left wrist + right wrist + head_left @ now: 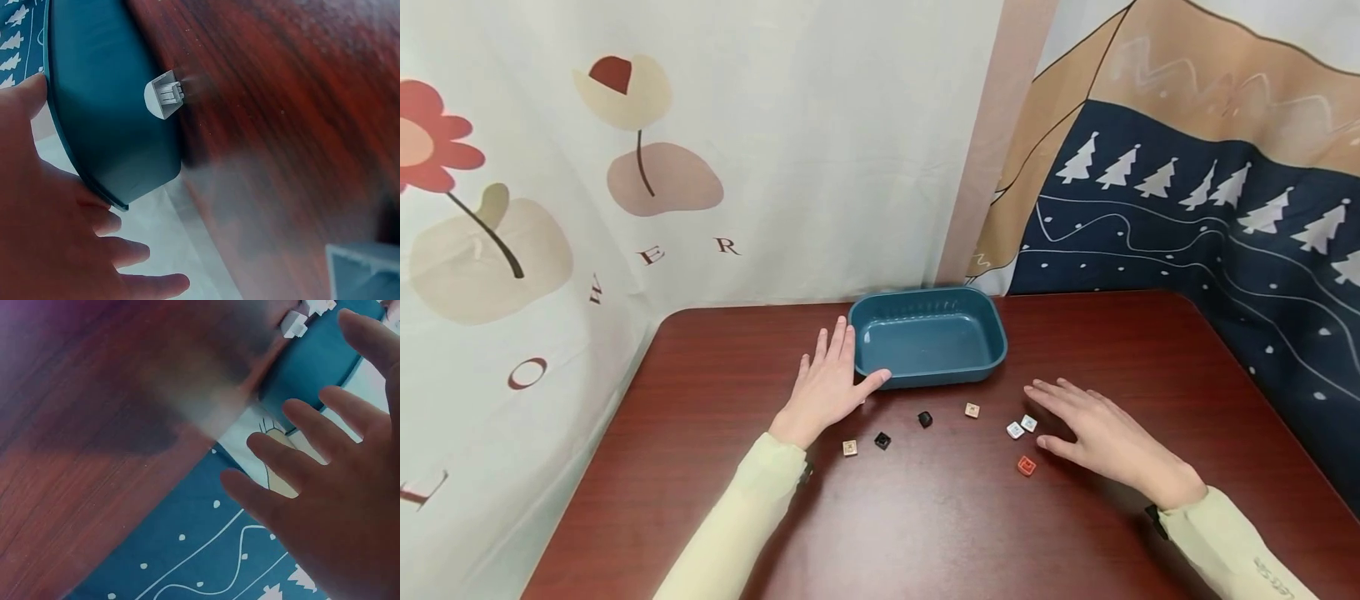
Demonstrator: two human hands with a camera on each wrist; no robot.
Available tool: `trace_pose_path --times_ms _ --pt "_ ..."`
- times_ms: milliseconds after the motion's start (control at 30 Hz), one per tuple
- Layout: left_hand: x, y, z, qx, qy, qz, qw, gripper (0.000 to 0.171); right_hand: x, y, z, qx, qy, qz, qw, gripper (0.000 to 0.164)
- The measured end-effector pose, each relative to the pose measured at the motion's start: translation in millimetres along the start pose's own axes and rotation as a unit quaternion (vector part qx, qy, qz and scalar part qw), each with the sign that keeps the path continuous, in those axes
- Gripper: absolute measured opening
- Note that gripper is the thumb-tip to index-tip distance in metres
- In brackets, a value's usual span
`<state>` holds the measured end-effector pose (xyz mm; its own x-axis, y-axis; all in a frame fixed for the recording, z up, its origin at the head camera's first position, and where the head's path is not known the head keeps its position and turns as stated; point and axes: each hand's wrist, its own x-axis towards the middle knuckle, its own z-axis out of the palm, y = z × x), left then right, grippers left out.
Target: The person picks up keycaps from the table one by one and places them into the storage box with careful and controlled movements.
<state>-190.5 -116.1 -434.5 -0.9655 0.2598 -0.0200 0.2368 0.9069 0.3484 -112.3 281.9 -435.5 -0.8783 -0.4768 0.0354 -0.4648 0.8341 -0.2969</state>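
My left hand (823, 387) is held at the left end of a blue plastic bin (925, 380), fingers straight and spread, thumb by the front rim; contact I cannot tell. In the left wrist view a white keycap (164, 95) lies in front of the bin; the thumb mostly hides it in the head view. My right hand (1093, 429) hovers with loosely extended fingers and holds nothing. Just left of it lie two white keycaps (1015, 430) and a red keycap (1026, 466). Farther left are black keycaps (882, 441) and beige keycaps (972, 411).
The bin stands at the back of a dark red-brown wooden table (895, 533). Behind the table hangs a pale printed curtain (820, 167), with a navy tree-patterned cloth (1150, 225) at the right. A pale grey object (365, 275) fills a corner of the left wrist view.
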Motion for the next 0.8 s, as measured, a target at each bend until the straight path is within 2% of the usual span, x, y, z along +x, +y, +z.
trace_pose_path --times_ms 267,800 --pt "0.1 0.3 3.5 -0.001 -0.009 -0.002 1.0000 0.107 1 -4 3 -0.029 0.006 -0.037 0.999 0.061" --pt "-2.4 3.9 1.1 0.006 -0.001 0.005 1.0000 0.102 8 -6 12 -0.042 0.047 -0.091 0.994 0.049"
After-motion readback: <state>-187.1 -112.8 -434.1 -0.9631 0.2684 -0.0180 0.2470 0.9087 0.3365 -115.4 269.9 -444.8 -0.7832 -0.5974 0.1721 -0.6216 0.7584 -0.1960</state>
